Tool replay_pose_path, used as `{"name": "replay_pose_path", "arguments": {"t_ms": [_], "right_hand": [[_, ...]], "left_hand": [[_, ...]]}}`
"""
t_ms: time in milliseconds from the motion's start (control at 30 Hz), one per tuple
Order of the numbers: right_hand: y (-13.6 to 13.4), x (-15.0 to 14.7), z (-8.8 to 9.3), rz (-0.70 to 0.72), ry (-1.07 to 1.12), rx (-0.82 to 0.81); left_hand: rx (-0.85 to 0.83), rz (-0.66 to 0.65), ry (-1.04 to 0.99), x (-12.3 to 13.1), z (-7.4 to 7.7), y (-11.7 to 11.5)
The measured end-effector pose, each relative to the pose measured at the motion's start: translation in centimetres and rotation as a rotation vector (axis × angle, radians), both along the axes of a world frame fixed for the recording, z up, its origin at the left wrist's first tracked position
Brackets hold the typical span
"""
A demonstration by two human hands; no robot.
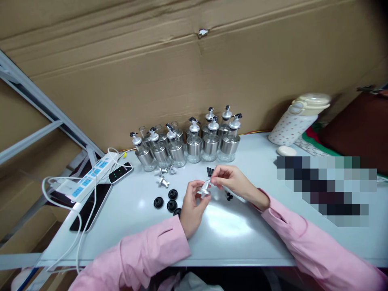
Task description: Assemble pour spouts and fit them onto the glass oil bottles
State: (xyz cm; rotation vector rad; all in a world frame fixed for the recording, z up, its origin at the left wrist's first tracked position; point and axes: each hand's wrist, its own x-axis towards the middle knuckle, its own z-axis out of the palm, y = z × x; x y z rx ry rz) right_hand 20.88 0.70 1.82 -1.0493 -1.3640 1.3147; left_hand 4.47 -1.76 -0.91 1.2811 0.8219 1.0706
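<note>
My left hand [193,207] grips a silver pourer spout [205,190] between thumb and fingers, a little above the table. The fingertips of my right hand [232,180] are pinched together at the spout's upper end; whatever they hold is too small to make out. Just behind my hands lie short black pieces [209,171]. Small black parts [229,197] rest below my right wrist. Several round black stoppers [171,206] are left of my left hand, the nearest partly covered by it. Farther back are loose silver spouts [163,182].
Several glass bottles with steel bands [194,148] stand along the cardboard wall [182,81], many topped with spouts. At left lie a power strip [91,178] with loose cables, a phone [91,208] and a small device [120,173]. A dotted flask [292,121] stands right.
</note>
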Motion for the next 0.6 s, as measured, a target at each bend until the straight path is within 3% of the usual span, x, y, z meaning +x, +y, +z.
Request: {"name": "replay_pose_path", "arguments": {"t_ms": [167,600], "right_hand": [[-0.06,-0.06,0.07,-0.017,0.008,-0.01],[-0.1,0.16,-0.19,0.026,-0.045,-0.071]], "left_hand": [[0.069,0.055,0.02,-0.27,-0.04,-0.4],[0.142,0.04,0.015,-0.44,-0.6,-0.33]]}}
